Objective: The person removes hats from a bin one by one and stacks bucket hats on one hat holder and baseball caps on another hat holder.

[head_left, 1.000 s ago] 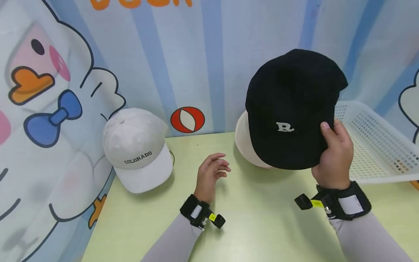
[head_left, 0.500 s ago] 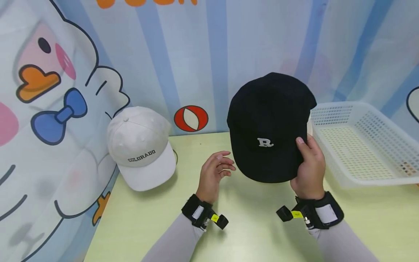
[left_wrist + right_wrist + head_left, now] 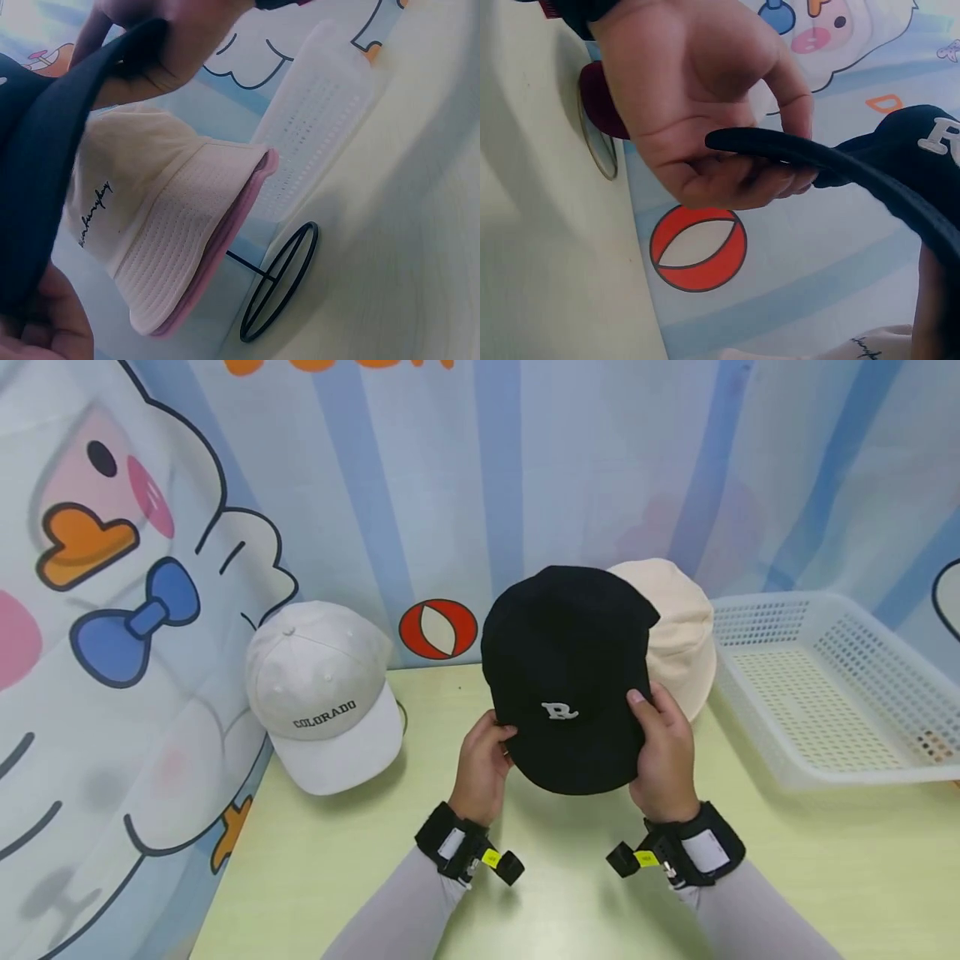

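A black cap [image 3: 566,664] with a white letter R is held up above the table, brim toward me, between both hands. My left hand [image 3: 480,768] pinches the brim's left edge, thumb on top. On the opposite edge, my right hand [image 3: 666,760] grips the brim, its thumb on the upper side. In the right wrist view, fingers of the left hand [image 3: 705,112] curl beneath the brim [image 3: 787,146]. Behind the black cap is a cream bucket hat [image 3: 678,635], partly hidden; the left wrist view shows its pink underside and dark script.
A white cap [image 3: 322,693] marked COLORADO sits at the left on a stand. A black wire stand base [image 3: 281,281] shows below the bucket hat. On the right lies a white perforated plastic basket [image 3: 832,693]. A cartoon-printed backdrop [image 3: 600,460] rises behind the table [image 3: 570,893].
The right hand has brought the black cap left and down, uncovering more of the bucket hat and basket. The left hand, free before, now holds the brim's left edge.
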`<action>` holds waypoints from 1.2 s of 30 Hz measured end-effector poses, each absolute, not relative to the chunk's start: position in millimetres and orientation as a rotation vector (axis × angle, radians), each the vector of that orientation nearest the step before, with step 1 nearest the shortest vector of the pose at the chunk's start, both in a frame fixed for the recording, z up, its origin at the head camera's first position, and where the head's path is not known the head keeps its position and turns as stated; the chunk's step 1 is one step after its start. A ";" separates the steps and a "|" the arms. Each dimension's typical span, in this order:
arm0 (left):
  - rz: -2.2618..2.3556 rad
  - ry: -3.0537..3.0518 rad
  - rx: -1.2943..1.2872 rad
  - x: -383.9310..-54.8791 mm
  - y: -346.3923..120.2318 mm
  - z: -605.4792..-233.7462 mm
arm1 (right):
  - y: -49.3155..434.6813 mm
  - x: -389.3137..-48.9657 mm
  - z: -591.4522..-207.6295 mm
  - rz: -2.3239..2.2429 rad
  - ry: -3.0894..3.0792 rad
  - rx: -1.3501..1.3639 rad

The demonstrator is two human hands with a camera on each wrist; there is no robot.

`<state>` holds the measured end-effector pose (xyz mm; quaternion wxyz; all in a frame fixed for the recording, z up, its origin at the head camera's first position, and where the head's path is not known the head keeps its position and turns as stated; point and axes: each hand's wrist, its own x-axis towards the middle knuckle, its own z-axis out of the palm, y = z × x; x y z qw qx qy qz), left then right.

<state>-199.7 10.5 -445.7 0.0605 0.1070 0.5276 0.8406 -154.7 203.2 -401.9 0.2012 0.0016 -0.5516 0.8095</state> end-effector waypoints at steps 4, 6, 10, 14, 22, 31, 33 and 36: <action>2.596 1.484 0.297 -200.4 9.6 -444.8 | 198.9 -155.0 -406.7 2.273 -1.601 0.012; 2.612 1.451 0.286 -201.0 9.1 -444.4 | 196.9 -155.6 -408.4 2.276 -1.617 0.018; 2.647 1.439 0.250 -202.3 8.1 -443.6 | 193.6 -156.4 -411.3 2.263 -1.667 0.029; 2.696 1.436 0.229 -204.3 6.1 -440.8 | 190.9 -157.3 -412.9 2.262 -1.703 0.058; 2.784 1.438 0.246 -209.2 -0.1 -434.8 | 188.0 -158.7 -417.8 2.321 -1.763 0.169; 2.792 1.540 0.130 -214.8 -10.7 -430.2 | 184.7 -160.2 -427.0 2.429 -1.834 0.233; 2.788 1.574 0.096 -215.5 -13.6 -429.3 | 184.0 -160.2 -429.3 2.437 -1.850 0.274; 2.792 1.602 0.080 -216.7 -17.7 -427.3 | 182.9 -160.7 -431.6 2.446 -1.866 0.353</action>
